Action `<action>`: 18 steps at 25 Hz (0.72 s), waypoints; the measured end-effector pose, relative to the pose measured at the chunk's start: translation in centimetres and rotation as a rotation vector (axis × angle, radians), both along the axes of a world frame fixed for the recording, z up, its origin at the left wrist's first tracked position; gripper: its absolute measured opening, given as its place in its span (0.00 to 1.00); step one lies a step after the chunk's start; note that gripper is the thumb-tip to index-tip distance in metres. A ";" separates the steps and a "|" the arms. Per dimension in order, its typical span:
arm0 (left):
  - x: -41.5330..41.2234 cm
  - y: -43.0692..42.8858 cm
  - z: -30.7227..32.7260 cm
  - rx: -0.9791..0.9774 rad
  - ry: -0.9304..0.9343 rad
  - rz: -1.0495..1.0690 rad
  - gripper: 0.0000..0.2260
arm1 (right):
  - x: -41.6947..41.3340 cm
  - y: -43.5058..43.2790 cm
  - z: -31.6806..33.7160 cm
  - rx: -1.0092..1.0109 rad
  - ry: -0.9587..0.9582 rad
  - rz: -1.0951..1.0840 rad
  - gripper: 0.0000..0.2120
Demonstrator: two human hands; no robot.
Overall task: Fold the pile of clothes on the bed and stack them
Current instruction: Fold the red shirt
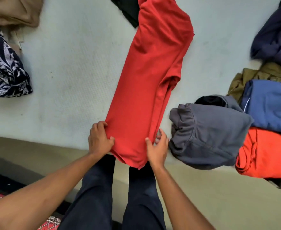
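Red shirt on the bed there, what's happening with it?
A person is folding it. The red shirt lies in a long narrow strip on the bed. The left hand and right hand grip its near end at the mattress edge. Folded clothes sit to the right; unfolded ones wait on the left.

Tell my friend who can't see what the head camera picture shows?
Two hands, left hand and right hand, hold the near end of a long red shirt on a pale bed. Folded clothes sit to the right.
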State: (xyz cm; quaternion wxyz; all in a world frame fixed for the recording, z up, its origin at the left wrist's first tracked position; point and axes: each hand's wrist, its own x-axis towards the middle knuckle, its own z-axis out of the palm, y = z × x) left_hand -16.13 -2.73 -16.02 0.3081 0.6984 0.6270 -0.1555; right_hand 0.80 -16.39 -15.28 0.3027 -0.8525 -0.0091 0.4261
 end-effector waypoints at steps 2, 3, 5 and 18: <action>-0.4 0.0 0.2 -0.061 -0.058 0.153 0.26 | -2.7 -2.3 0.2 -0.039 0.038 0.008 0.38; -0.7 0.3 0.2 -0.115 -0.082 0.234 0.25 | -3.2 -2.6 0.3 -0.060 0.082 0.009 0.38; -1.2 1.4 0.8 -0.274 -0.118 0.318 0.20 | -2.9 -2.7 0.1 -0.104 0.181 -0.002 0.31; -8.2 2.8 2.5 -0.569 -0.046 -0.027 0.08 | -5.3 -2.9 0.7 -0.314 0.356 0.185 0.09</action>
